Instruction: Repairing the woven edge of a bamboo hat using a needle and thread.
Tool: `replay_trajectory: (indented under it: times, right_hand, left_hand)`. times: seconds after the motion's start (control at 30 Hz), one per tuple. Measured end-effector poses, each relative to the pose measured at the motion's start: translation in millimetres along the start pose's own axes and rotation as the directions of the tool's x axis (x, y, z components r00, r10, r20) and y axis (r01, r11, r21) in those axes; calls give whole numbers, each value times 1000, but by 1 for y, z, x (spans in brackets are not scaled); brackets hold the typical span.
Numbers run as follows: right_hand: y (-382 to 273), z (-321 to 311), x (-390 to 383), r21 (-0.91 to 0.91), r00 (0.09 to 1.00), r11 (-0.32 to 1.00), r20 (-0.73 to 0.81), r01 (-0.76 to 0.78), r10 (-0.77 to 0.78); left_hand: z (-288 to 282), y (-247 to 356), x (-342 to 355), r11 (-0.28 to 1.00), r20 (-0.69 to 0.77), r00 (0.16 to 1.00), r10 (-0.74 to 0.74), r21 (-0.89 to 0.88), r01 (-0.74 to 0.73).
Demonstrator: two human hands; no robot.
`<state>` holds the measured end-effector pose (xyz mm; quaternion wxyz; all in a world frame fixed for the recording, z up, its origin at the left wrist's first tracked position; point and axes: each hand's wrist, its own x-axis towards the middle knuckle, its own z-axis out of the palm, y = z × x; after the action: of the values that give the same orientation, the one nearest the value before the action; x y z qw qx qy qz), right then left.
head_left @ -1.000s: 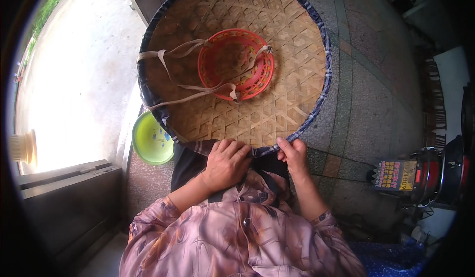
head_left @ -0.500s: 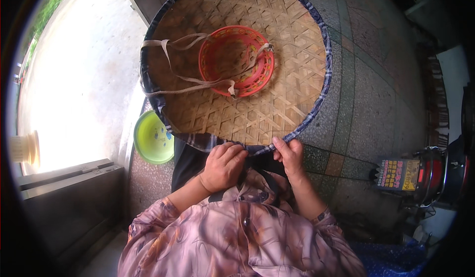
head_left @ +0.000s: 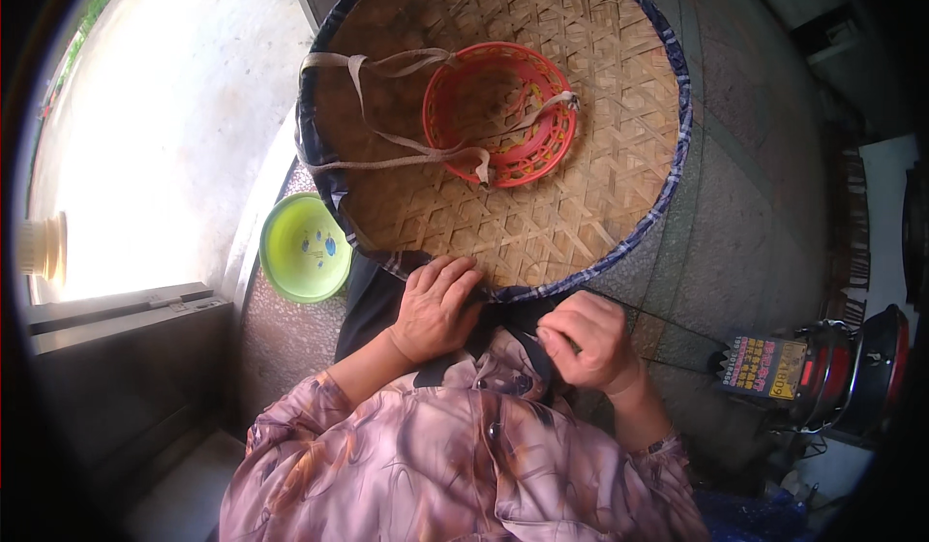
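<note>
A large round tray (head_left: 619,174) of woven bamboo, its rim bound in dark blue plaid cloth (head_left: 668,53), tilts in front of my lap. Near its middle sits a red plastic basket (head_left: 447,106) with openwork sides. A beige strap (head_left: 382,163) runs from the basket to the tray's left rim. My left hand (head_left: 433,308) is closed over the near rim, where the cloth is loose; its thumb is hidden. Just right of it, my right hand (head_left: 592,341) is curled into a fist beside the rim, towards my body. Whatever its fingers may hold is not visible.
A light green basin (head_left: 305,249) stands on the floor to the left, near a bright doorway. A metal door or frame piece (head_left: 135,334) lies at the lower left. On the right is a dark round appliance (head_left: 852,363) with a printed card.
My right hand has left the rim, come back towards my body and curled from a pinch into a fist. My left hand stays on the rim. The tray appears farther right in view.
</note>
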<state>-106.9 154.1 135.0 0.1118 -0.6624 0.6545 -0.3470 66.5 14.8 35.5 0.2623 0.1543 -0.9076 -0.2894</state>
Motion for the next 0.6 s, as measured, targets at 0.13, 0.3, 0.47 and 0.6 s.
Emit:
replay_trajectory:
  times: [0.13, 0.3, 0.47, 0.6]
  right_hand:
    - [4, 39, 12, -30, 961, 967, 120, 253, -248]
    - [30, 51, 14, -147, 943, 949, 228, 278, -241]
    - [38, 50, 19, -132, 954, 972, 258, 192, -154]
    - [43, 53, 14, -121, 960, 985, 265, 125, -89]
  left_hand:
    - [4, -4, -6, 993, -117, 991, 64, -90, -74]
    - [2, -8, -11, 990, -119, 989, 92, -99, -104]
    - [1, -7, -5, 997, -60, 998, 22, -73, -26]
    - [2, -6, -2, 1000, 22, 1000, -5, 10, 5]
